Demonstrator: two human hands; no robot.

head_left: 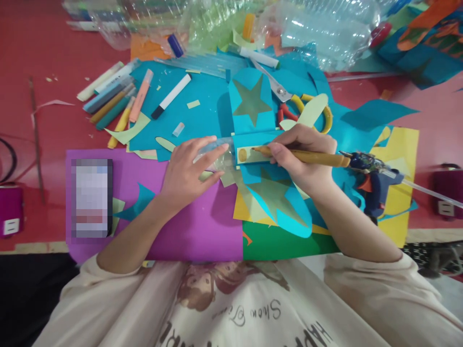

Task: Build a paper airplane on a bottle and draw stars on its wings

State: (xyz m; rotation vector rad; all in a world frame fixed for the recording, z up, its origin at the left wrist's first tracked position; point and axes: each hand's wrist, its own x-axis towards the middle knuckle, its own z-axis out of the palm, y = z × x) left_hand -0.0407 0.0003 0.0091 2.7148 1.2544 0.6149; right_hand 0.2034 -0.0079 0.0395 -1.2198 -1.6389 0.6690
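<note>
My right hand (pixel 306 154) grips a brown marker (pixel 318 157), its tip at a pale yellow strip (pixel 249 154) that bears a brown dot. This strip lies on a blue paper band around a clear plastic bottle (pixel 224 161). My left hand (pixel 191 168) is closed around the bottle's left part, and the fingers hide some of it. Two blue paper wings with olive stars stick out from the band: an upper wing (pixel 237 79) and a lower wing (pixel 302 217). Pale yellow paper petals (pixel 313 111) show just beyond my right hand.
Scissors (pixel 284 91) with yellow and red handles lie behind the bottle. A blue glue gun (pixel 378 185) rests at right, a phone (pixel 92 197) at left. Several markers (pixel 112 91) lie upper left. Large clear bottles (pixel 325 29) line the back. Purple paper (pixel 202 231) covers the front.
</note>
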